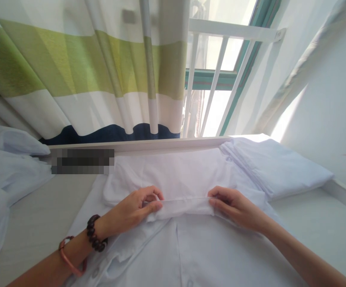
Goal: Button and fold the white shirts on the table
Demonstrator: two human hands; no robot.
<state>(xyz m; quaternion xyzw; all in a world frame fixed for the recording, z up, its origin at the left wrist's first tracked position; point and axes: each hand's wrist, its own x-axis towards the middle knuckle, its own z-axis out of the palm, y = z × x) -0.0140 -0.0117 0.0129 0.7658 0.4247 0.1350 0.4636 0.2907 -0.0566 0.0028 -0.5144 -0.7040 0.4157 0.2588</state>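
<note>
A white button-front coat lies spread in front of me, its front opening running down the middle and buttons near the bottom edge. Across its upper part runs a narrow folded band of cloth. My left hand pinches one end of this band between thumb and fingers. At the other end, my right hand grips the same band in a similar pinch. Between both hands the edge is held nearly straight. A dark beaded bracelet and a reddish bangle circle my left wrist and forearm.
A folded white garment lies at the back right, touching the coat. Loose white cloth is heaped at the left. Behind the pale bed surface hang a green-and-white curtain and a white railing by a window.
</note>
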